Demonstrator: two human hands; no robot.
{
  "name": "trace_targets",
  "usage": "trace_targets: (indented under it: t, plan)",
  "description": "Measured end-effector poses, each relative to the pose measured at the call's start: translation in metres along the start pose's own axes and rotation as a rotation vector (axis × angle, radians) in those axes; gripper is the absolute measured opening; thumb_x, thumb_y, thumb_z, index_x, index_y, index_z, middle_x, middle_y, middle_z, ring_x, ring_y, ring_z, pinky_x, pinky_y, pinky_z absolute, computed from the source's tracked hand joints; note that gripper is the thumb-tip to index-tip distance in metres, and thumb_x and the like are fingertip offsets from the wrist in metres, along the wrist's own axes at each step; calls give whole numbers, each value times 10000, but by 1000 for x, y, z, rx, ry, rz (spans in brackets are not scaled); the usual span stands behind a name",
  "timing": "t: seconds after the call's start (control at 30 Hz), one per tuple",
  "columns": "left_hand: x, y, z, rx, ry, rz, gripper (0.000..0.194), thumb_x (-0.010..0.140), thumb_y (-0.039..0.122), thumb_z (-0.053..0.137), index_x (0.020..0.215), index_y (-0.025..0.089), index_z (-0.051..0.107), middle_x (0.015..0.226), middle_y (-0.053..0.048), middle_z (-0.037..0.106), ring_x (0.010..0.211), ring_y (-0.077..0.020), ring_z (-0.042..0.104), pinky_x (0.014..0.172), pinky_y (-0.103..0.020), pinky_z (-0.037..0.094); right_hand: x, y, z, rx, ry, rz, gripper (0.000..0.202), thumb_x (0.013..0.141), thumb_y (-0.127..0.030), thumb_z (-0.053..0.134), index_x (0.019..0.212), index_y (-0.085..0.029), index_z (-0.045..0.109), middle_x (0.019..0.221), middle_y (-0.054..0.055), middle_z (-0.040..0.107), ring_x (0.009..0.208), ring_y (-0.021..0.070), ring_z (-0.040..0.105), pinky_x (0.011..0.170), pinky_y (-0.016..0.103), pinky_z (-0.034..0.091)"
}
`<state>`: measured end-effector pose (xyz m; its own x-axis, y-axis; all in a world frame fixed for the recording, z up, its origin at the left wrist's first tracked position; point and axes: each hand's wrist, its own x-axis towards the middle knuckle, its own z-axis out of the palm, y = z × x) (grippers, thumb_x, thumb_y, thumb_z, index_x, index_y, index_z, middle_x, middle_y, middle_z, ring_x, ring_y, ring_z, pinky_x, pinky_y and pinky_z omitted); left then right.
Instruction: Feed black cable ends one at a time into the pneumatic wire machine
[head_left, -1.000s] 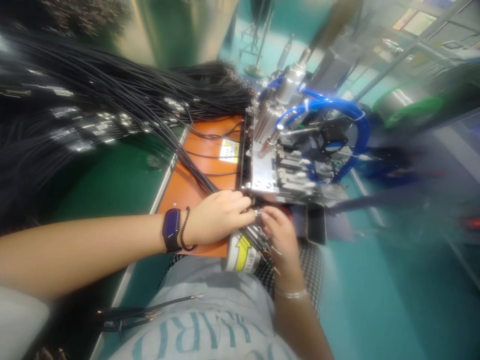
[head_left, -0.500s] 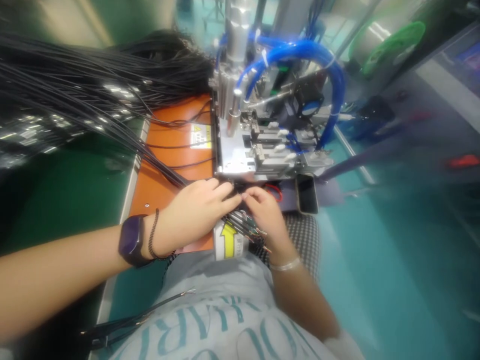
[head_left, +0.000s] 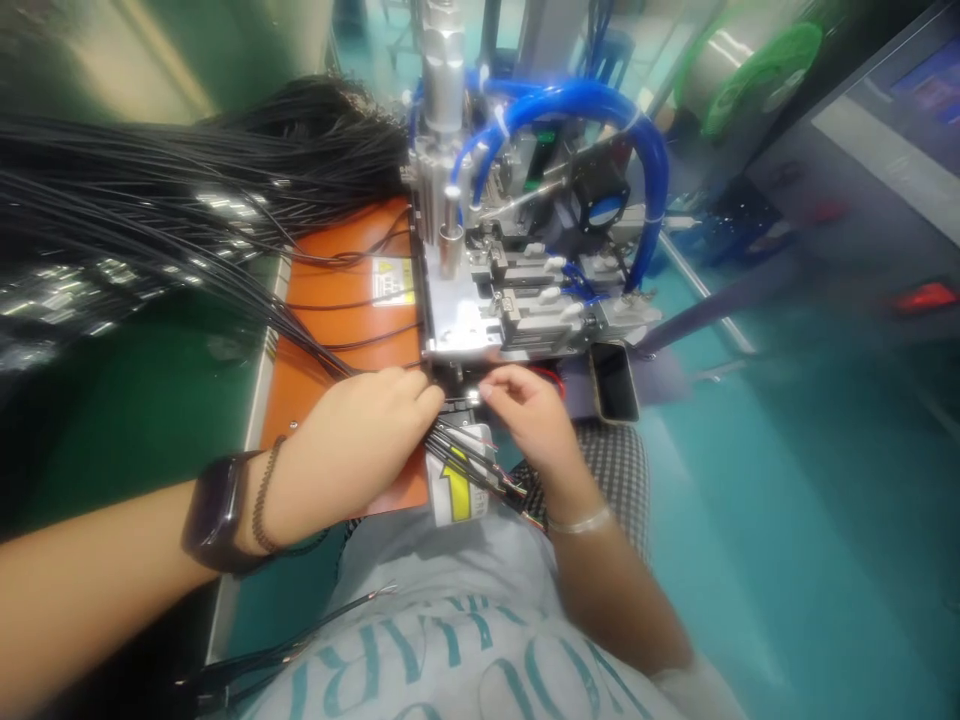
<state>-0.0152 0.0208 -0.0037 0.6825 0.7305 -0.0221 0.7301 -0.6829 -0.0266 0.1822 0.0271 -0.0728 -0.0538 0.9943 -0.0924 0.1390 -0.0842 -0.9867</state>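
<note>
In the head view, the left hand (head_left: 367,425) is closed around a bundle of black cables (head_left: 465,460), whose stripped ends stick out past its fingers over the arrow label (head_left: 457,500). The bundle runs back across the orange panel (head_left: 289,400). The right hand (head_left: 536,415) is half curled, thumb and forefinger nearly together, just beside a small metal piece (head_left: 472,397) at the near edge of the machine (head_left: 465,325); whether they grip it, I cannot tell.

Half a second ago the two hands' fingertips met here. Now the left has drawn back, a gap has opened between the hands, and the metal piece shows in it. I take this to mean the left is only keeping the bundle gathered, leaving the finer fingering to the right.
</note>
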Motion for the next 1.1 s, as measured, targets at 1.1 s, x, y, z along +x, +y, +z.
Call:
trace_targets:
  t: [1.1]
  plan:
    - [0, 11, 1, 30, 95, -25, 88, 746, 99, 536, 724, 179, 506, 638, -25, 556, 638, -232, 529, 578, -354, 378, -30, -18, -20, -191, -212, -659, 266, 812, -36, 597, 937, -261, 661, 837, 2, 649, 823, 163, 564, 768, 344, 443]
